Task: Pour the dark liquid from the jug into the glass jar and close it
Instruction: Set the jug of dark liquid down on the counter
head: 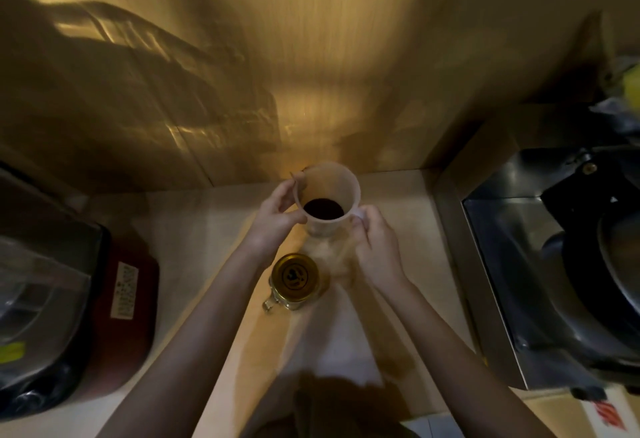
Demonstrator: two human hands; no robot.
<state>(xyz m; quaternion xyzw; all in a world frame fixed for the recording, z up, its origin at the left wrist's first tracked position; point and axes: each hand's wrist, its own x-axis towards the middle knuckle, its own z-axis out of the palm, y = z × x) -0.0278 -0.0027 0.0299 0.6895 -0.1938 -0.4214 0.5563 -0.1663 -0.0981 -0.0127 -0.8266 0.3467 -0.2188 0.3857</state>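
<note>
At the back of the pale counter (194,236), close to the wood-look wall, a translucent plastic jug (327,200) is standing upright, and dark liquid (323,209) is pooling low inside it. Both hands are closing around the jug. The left hand (275,221) is cupping the jug's left wall, its fingers (289,195) curling in a half-open arc with the thumb lying along the near side under the rim. The right hand (375,243) is wrapping the jug's handle on the right, its fingers (360,217) folding tightly around it so that little gap is showing. Just in front of the jug, between the two forearms, a glass jar (294,281) with a side handle is sitting on the counter, and a gold lid (295,276) is resting on top of it; neither hand is touching it. Farther out, a red appliance (121,306) is sitting at the left, and a steel sink (519,264) holding a dark pan (602,264) is lying at the right.
</note>
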